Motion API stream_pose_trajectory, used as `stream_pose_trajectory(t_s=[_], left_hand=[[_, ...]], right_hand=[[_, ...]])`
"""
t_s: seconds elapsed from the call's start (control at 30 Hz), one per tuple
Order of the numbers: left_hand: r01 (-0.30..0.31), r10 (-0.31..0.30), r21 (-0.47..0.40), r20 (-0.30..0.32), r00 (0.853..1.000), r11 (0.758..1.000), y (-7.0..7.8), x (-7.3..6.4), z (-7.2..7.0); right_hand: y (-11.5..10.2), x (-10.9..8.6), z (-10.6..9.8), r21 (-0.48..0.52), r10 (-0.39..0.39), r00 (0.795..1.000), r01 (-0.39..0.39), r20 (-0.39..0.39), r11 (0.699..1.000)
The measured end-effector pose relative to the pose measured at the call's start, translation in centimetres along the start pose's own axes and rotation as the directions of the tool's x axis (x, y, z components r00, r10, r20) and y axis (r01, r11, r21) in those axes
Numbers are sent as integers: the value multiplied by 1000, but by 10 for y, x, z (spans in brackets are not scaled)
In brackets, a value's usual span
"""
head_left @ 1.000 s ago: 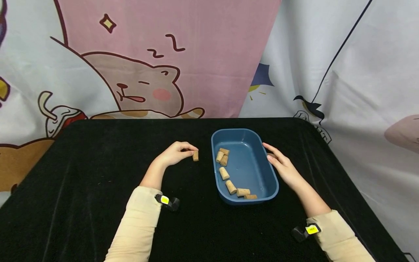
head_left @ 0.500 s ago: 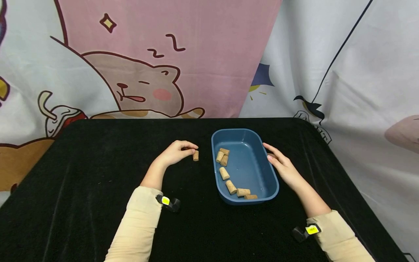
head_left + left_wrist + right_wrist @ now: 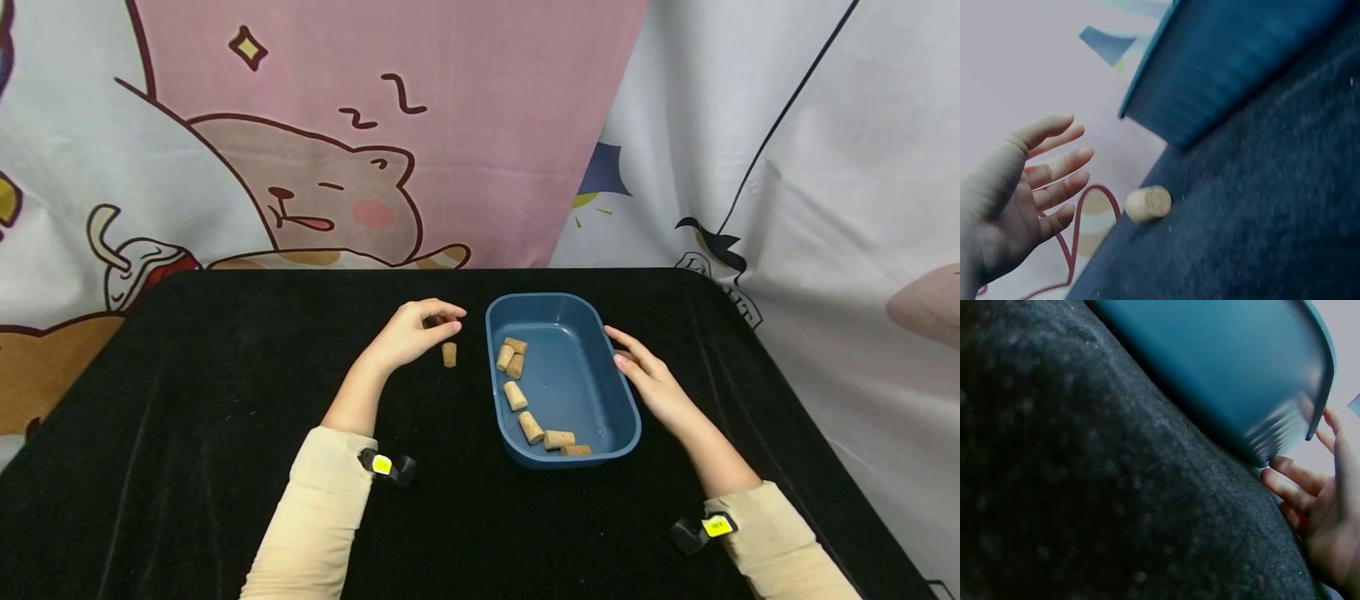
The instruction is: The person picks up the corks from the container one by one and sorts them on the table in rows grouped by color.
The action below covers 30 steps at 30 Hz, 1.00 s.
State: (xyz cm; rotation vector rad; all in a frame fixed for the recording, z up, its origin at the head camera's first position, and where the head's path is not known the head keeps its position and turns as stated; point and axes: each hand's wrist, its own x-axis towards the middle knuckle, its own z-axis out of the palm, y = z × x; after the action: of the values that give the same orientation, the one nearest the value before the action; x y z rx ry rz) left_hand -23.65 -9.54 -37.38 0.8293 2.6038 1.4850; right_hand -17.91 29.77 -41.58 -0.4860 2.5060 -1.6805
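Observation:
A single cork (image 3: 449,355) stands on the black cloth, left of a blue plastic basin (image 3: 585,392). Just above and beside that cork hovers my left hand (image 3: 412,335); in the left wrist view its fingers are relaxed and apart from the cork (image 3: 1149,204), holding nothing. Several more corks lie inside the basin along its left side and near end, among them a pale cork (image 3: 514,396). My right hand (image 3: 651,382) touches the basin's right side with extended fingers, and in the right wrist view the fingertips meet the basin wall (image 3: 1229,375) near its rim.
Black cloth (image 3: 225,467) covers the table under everything. Behind its far edge hangs a printed curtain (image 3: 480,150) with a cartoon bear. Both wrists wear small black cameras, one of them the left wrist camera (image 3: 387,467).
My left hand has let go of the cork and lifted up and slightly away from it. The cork stays standing where it was. My right hand keeps its place at the basin.

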Motion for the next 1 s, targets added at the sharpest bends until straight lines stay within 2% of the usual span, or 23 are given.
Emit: stream_pose_trajectory(t_s=[0.2, 0.33, 0.53, 0.73, 0.83, 1.0], left_hand=[[-69, 69, -5, -17, 997, 998, 14, 3, 3], [-93, 93, -1, -20, 995, 996, 22, 5, 7], [-131, 131, 5, 14, 991, 991, 34, 6, 14], [-179, 174, 40, 105, 979, 983, 46, 11, 23], [-196, 175, 111, 171, 969, 974, 49, 20, 28], [-196, 130, 240, 268, 955, 951, 51, 37, 34]], right_hand=[[0, 0, 0, 0, 3, 1000, -3, 0, 1000], [0, 0, 0, 0, 0, 1000, 0, 0, 1000], [0, 0, -1, 8, -8, 1000, 7, 3, 1000], [0, 1, 0, 15, -6, 1000, 6, 8, 1000], [0, 2, 1, 23, -11, 1000, 10, 10, 1000], [1, 1, 1, 19, -3, 1000, 3, 3, 1000]])
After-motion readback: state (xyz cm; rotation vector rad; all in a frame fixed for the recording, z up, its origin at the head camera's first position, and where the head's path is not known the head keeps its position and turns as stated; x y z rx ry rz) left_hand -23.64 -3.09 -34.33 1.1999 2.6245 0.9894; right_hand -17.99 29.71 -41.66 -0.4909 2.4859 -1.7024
